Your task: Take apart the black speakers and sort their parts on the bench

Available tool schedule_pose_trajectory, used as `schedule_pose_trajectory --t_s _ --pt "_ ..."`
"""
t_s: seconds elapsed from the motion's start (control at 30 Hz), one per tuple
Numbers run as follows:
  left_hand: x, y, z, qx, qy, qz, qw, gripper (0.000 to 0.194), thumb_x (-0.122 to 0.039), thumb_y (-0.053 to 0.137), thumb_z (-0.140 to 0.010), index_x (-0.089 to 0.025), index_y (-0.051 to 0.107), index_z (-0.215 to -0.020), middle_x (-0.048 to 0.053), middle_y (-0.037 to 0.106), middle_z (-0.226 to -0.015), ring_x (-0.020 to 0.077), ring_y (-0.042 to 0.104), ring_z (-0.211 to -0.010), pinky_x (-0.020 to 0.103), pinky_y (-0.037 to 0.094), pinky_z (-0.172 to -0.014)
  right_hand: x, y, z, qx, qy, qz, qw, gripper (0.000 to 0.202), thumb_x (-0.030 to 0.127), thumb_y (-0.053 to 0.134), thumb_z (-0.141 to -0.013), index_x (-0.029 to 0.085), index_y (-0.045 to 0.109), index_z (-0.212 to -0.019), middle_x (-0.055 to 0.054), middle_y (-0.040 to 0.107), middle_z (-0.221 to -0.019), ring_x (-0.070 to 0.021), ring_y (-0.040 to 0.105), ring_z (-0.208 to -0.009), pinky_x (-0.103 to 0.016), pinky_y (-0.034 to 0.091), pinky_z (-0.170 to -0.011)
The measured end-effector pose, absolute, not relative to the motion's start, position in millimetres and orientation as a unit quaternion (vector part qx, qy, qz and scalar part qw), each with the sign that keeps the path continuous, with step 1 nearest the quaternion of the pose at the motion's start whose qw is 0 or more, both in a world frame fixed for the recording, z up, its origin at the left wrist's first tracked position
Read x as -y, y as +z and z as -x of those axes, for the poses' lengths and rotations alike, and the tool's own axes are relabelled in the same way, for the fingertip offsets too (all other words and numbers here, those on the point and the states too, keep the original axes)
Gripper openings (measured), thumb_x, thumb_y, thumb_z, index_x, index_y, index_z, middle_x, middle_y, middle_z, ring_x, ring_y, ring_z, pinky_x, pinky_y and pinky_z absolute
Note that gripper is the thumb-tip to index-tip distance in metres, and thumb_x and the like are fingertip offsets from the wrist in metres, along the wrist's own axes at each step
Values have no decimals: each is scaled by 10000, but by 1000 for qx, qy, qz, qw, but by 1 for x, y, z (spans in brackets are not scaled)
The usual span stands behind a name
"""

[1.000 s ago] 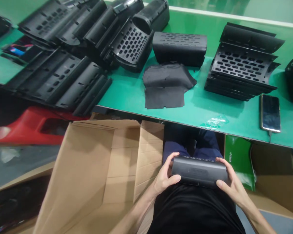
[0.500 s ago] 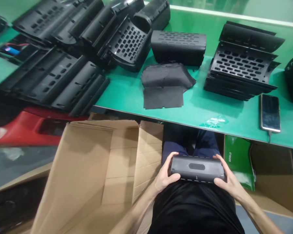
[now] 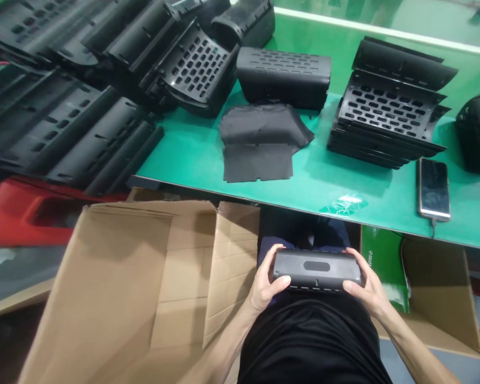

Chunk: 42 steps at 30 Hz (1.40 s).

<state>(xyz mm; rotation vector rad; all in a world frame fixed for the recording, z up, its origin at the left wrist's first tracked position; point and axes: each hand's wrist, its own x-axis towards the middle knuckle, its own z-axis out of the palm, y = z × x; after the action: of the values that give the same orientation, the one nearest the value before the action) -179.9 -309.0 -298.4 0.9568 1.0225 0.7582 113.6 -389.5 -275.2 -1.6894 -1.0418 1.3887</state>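
A black plastic housing, long and rounded with a darker oval recess on its face, is held level above my lap. My left hand grips its left end, the thumb lying on the near edge. Round the right end my right hand is wrapped in the same way. The far fingertips of both hands show at the top edge; the underside of the housing is hidden. Just beyond it runs the front edge of the green table.
An open cardboard box stands at my left, another box at right. On the table are black sheets, a similar housing, stacked perforated shells, more shells at left, and a phone on a cable.
The whole scene has shifted a little to the left as my view turned slightly. Both hands keep hold of the housing, which has tilted slightly.
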Motion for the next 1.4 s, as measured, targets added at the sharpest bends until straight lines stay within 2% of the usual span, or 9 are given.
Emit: schedule_pose_trajectory --t_s 0.17,0.23,0.4,0.57,0.67,0.83,1.1,1.3,1.4 --pt "298 -311 183 -533 259 -422 686 672 -658 686 -848 -204 586 -1334 118 653 -1315 363 558 -1298 485 388 -1153 379 -285 -112 361 564 666 328 876 712 627 -913 272 350 -1617 -108 274 -1732 -311 220 -1603 -560 149 -1299" --pt "295 -312 186 -536 236 -384 714 609 -679 620 -895 -212 634 -1286 111 679 -1295 370 528 -1350 480 387 -1157 375 -284 -112 347 572 664 335 857 716 596 -932 296 327 -1629 -79 231 -1748 -288 196 -1611 -553 146 -1299" --pt "291 -308 192 -444 249 -308 804 774 -534 791 -792 -220 534 -1452 110 650 -1415 374 487 -1425 468 377 -1178 366 -281 -107 240 580 673 392 812 701 746 -820 319 533 -1503 -97 507 -1597 -370 436 -1493 -567 382 -1203" --pt "294 -309 182 -498 257 -359 746 681 -593 747 -798 -154 634 -1305 149 695 -1345 400 552 -1337 508 354 -1192 364 -286 -99 138 573 679 439 809 690 853 -689 288 644 -1359 -95 689 -1371 -390 588 -1336 -533 448 -1145" --pt "292 -304 182 -516 226 -369 739 711 -609 705 -846 -165 596 -1392 156 644 -1441 392 500 -1412 497 324 -1221 366 -287 -103 97 615 661 419 827 677 848 -716 309 600 -1414 -86 727 -1301 -367 647 -1258 -533 454 -1131" --pt "285 -296 195 -446 203 -329 807 957 -519 770 -817 -230 324 -1612 130 501 -1597 356 437 -1486 482 287 -1251 373 -285 -113 120 674 605 407 1021 588 909 -690 326 430 -1553 -92 618 -1479 -331 570 -1368 -497 335 -1232" --pt "297 -297 202 -391 232 -404 794 1003 -536 806 -763 -227 316 -1583 154 554 -1477 377 602 -1277 538 417 -1139 390 -277 -112 257 625 613 409 957 573 847 -772 353 384 -1581 -85 399 -1655 -381 402 -1496 -556 262 -1254" --pt "298 -288 211 -348 171 -522 759 1151 -537 783 -806 -217 83 -1662 188 482 -1556 389 513 -1399 576 327 -1224 403 -278 -118 258 665 579 395 1133 550 862 -770 364 189 -1662 -100 336 -1695 -367 377 -1522 -557 216 -1278" --pt "299 -288 216 -373 145 -584 706 1123 -504 794 -778 -208 153 -1651 176 471 -1557 392 493 -1407 578 307 -1242 404 -276 -120 285 653 588 383 1148 574 874 -747 378 206 -1660 -69 258 -1735 -362 315 -1559 -537 250 -1277"
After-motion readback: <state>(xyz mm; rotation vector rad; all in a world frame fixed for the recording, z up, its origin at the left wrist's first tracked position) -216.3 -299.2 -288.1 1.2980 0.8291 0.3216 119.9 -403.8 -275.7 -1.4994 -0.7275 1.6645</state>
